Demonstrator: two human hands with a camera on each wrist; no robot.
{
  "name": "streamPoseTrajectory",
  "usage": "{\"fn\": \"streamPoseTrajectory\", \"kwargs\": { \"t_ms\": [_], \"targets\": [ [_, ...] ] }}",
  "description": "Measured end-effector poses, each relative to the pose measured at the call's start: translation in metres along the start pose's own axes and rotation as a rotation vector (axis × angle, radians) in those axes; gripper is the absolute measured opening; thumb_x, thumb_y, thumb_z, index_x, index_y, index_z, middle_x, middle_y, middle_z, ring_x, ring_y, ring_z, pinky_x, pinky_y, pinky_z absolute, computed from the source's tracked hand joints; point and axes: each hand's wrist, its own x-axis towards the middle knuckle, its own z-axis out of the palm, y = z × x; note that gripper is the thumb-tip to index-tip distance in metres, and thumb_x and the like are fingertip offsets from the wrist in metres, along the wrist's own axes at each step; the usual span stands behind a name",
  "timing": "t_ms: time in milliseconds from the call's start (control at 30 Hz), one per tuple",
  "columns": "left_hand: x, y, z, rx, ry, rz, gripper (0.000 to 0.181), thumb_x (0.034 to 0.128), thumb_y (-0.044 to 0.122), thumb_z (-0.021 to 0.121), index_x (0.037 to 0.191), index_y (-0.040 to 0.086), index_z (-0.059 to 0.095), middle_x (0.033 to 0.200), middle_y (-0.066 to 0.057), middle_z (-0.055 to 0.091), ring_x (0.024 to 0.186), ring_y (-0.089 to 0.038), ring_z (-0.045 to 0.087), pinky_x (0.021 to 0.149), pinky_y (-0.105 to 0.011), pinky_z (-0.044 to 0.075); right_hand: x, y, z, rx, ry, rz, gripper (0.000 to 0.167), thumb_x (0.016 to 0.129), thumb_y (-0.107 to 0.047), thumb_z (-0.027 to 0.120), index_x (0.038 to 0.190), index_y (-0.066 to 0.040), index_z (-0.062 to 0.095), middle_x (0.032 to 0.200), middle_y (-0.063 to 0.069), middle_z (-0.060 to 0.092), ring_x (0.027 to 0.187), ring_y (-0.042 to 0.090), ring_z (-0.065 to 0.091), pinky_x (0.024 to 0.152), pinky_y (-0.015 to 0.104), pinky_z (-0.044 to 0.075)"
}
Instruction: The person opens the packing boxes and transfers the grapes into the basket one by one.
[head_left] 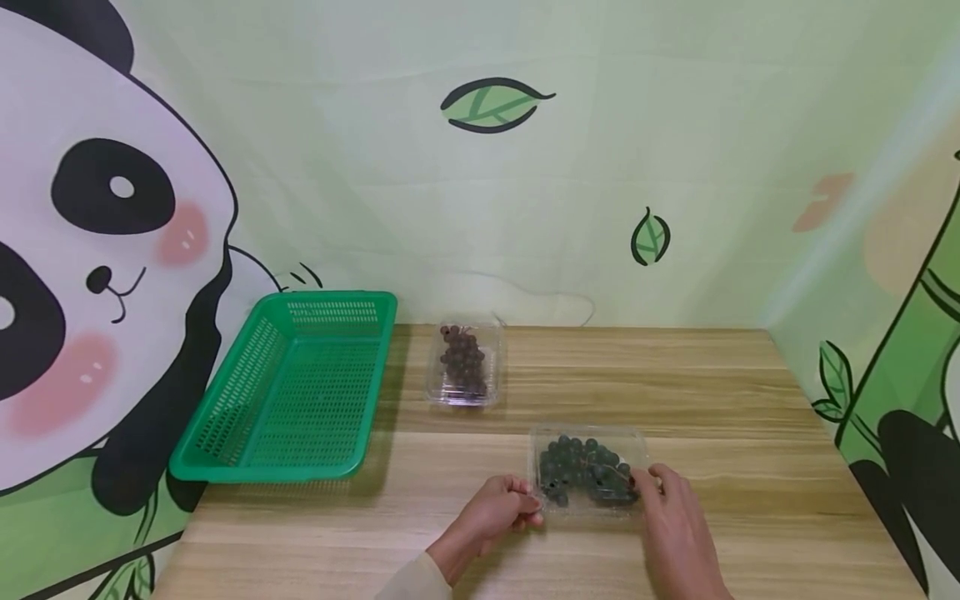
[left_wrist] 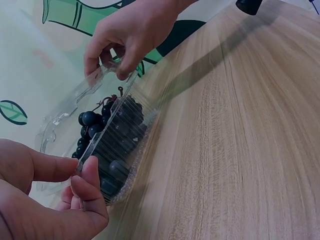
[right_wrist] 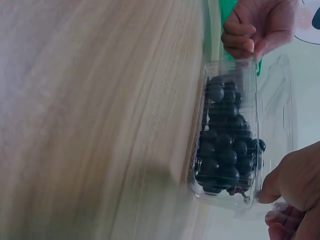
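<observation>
A clear plastic box [head_left: 588, 507] holding dark grapes [head_left: 577, 467] stands on the table near its front, its lid raised at the far side in the wrist views. My left hand [head_left: 498, 512] pinches the box's left front corner between thumb and fingers; in the left wrist view the left hand [left_wrist: 55, 195] grips the rim. At the right end, my right hand [head_left: 678, 529] holds the edge with thumb and fingers, also seen in the right wrist view as the right hand [right_wrist: 297, 192]. The grapes [right_wrist: 225, 145] show through the clear side wall.
A green plastic basket [head_left: 318, 408] stands at the left of the wooden table [head_left: 675, 383]. Between it and the grape box, farther back, sits another clear box [head_left: 491, 392] with reddish-brown grapes [head_left: 463, 358]. A printed cloth wall [head_left: 570, 167] rises behind the table.
</observation>
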Motion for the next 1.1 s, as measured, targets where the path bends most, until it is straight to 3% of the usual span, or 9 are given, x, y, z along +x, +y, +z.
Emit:
{"fn": "streamPoseTrajectory", "kwargs": {
  "t_ms": [233,467,533,700,833,1100],
  "targets": [
    [0.0,0.0,0.0,0.009,0.008,-0.02,0.009,0.0976,-0.002,0.06,0.094,0.004,0.054,0.079,-0.004,0.062,0.067,-0.009,0.062,0.06,-0.02,0.044,0.008,0.008,-0.002,0.031,0.099,-0.062,0.045,0.078,0.017,0.064,0.121,0.005,0.066,0.121,0.025,0.059,0.105,0.04,0.057,0.088,0.052,0.048],
    [0.0,0.0,0.0,0.004,0.007,-0.031,0.012,0.0981,-0.002,0.06,0.092,0.005,0.053,0.08,-0.004,0.063,0.066,-0.009,0.062,0.06,-0.02,0.044,0.029,0.018,-0.006,0.077,0.233,-0.123,0.04,0.075,0.019,0.072,0.114,0.01,0.07,0.115,0.025,0.068,0.097,0.042,0.065,0.086,0.053,0.052],
    [0.0,0.001,0.0,0.003,0.008,-0.032,0.012,0.0984,-0.002,0.06,0.092,0.005,0.053,0.081,-0.004,0.063,0.066,-0.009,0.062,0.06,-0.02,0.044,0.034,0.02,-0.008,0.078,0.251,-0.119,0.039,0.075,0.02,0.073,0.112,0.009,0.071,0.109,0.023,0.071,0.091,0.038,0.067,0.08,0.05,0.055],
    [-0.001,0.002,0.001,0.006,0.01,-0.021,0.01,0.0981,-0.003,0.06,0.093,0.003,0.054,0.083,-0.006,0.064,0.066,-0.009,0.062,0.06,-0.02,0.044,0.044,0.024,-0.012,0.074,0.251,-0.051,0.039,0.073,0.02,0.078,0.108,0.005,0.072,0.092,0.017,0.073,0.076,0.028,0.068,0.062,0.046,0.058],
    [-0.001,0.004,0.0,0.024,0.01,-0.036,0.009,0.0989,-0.001,0.061,0.094,0.003,0.055,0.081,-0.005,0.064,0.068,-0.01,0.061,0.061,-0.021,0.044,0.051,0.025,-0.014,0.111,0.224,0.02,0.031,0.079,0.016,0.078,0.107,0.004,0.073,0.089,0.015,0.073,0.073,0.026,0.068,0.059,0.044,0.058],
    [-0.002,0.006,0.001,0.053,0.021,-0.049,0.012,0.0991,0.001,0.061,0.09,0.006,0.055,0.075,-0.003,0.064,0.068,-0.011,0.061,0.06,-0.022,0.044,0.067,0.03,-0.013,0.223,0.215,0.12,0.013,0.091,0.009,0.072,0.103,0.004,0.074,0.082,0.011,0.073,0.061,0.015,0.061,0.056,0.014,0.046]
  ]
}}
